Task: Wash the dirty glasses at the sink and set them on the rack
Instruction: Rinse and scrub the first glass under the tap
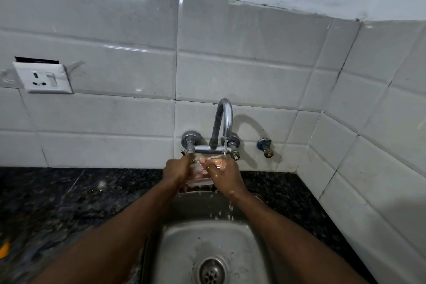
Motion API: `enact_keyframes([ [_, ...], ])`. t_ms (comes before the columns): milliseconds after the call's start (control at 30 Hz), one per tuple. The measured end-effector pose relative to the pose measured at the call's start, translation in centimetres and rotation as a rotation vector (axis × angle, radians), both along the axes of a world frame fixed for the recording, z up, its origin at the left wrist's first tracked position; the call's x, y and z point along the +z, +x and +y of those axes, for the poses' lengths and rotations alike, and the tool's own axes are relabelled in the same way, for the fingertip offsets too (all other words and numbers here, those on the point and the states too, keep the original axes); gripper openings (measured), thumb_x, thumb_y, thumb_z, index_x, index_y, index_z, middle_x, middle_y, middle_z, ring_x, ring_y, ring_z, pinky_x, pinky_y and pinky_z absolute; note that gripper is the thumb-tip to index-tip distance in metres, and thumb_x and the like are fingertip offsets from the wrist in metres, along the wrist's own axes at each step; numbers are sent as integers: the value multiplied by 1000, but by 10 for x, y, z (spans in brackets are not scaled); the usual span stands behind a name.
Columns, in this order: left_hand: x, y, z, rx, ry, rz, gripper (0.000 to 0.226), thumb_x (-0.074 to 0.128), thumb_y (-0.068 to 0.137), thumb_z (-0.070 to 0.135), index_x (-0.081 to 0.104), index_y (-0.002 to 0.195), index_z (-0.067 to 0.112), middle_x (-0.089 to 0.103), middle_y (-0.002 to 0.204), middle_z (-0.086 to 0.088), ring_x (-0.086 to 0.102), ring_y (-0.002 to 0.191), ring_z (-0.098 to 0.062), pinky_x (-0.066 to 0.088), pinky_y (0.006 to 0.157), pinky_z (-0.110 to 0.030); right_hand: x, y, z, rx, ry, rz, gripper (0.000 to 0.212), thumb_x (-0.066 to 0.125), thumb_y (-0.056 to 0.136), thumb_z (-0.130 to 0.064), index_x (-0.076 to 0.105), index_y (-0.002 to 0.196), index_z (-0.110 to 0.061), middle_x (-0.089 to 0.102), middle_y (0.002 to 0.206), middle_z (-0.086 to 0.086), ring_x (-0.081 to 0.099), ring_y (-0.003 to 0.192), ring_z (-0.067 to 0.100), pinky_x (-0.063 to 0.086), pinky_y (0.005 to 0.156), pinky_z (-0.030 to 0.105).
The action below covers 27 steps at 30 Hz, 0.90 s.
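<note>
A clear drinking glass is held upright under the running tap, over the back of the steel sink. My left hand grips the glass on its left side. My right hand wraps round its right side, fingers curled over the rim where the thin stream of water lands. Water drips off my right wrist into the basin. No rack or other glasses are in view.
The drain sits at the bottom of the basin. Black speckled counter runs on both sides of the sink. White tiles cover the walls, with a socket at left and a small blue valve right of the tap.
</note>
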<state>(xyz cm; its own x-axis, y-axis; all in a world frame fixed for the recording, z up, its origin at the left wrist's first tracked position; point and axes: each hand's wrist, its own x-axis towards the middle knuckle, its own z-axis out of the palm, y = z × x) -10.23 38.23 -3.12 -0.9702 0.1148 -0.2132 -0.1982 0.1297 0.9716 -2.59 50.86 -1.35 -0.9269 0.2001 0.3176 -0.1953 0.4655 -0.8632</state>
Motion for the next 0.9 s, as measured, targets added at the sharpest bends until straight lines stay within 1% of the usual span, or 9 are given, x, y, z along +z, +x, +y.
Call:
enact_keyframes([
  [133,2,9,-5,94,-44,500,24,61,96,27,70,85,8,70,75,-2,67,71,-19,48,56,-16,10,-3,3,130,-408,-231,29,62,94,-29,72,104,-4,75,99,12,73,89,22,58,82,31],
  [200,8,4,-4,75,-11,208,29,53,97,28,69,84,8,71,77,-8,68,74,-24,52,60,-24,15,-4,13,270,-70,-197,26,70,87,-16,69,113,-11,73,110,6,70,99,15,56,90,31],
  [267,18,2,-6,-42,-13,-146,30,48,94,32,66,95,7,72,88,-16,69,78,-30,53,65,-32,17,-3,22,396,341,-235,54,67,79,1,61,129,-18,66,126,4,64,114,15,53,98,35],
  [333,24,-1,-10,-147,-61,-149,32,53,93,38,65,97,8,71,89,-15,67,74,-31,50,61,-33,17,1,28,482,585,-299,72,57,72,9,54,138,-22,62,130,8,61,116,22,52,98,39],
  [433,24,0,-15,-149,83,123,31,58,94,36,71,97,8,73,92,-15,70,83,-34,55,70,-39,23,-2,27,459,403,-402,68,57,74,15,60,127,-28,64,125,-1,60,114,13,51,99,45],
  [500,13,2,-15,-115,30,285,26,57,96,26,71,90,5,72,86,-15,69,81,-35,53,66,-34,23,-3,22,429,340,-417,63,58,80,16,57,130,-22,63,122,-5,59,110,7,51,99,36],
  [667,13,-11,-13,-148,-140,-87,34,55,88,33,67,92,1,71,89,-21,65,73,-32,47,63,-34,10,0,19,509,916,-256,61,55,89,4,42,145,-14,47,143,11,50,127,24,41,100,22],
  [800,13,-7,-21,-208,127,-58,34,58,91,37,66,88,4,67,69,-12,59,51,-27,44,44,-28,10,-7,23,553,721,-305,81,54,80,16,37,149,-21,42,150,1,44,135,20,48,101,47],
  [900,11,-7,-13,-98,-73,13,26,53,90,23,67,79,3,66,73,-16,60,58,-28,45,51,-32,17,3,13,556,727,-313,69,55,88,8,35,150,-17,40,151,7,42,136,22,38,105,28],
])
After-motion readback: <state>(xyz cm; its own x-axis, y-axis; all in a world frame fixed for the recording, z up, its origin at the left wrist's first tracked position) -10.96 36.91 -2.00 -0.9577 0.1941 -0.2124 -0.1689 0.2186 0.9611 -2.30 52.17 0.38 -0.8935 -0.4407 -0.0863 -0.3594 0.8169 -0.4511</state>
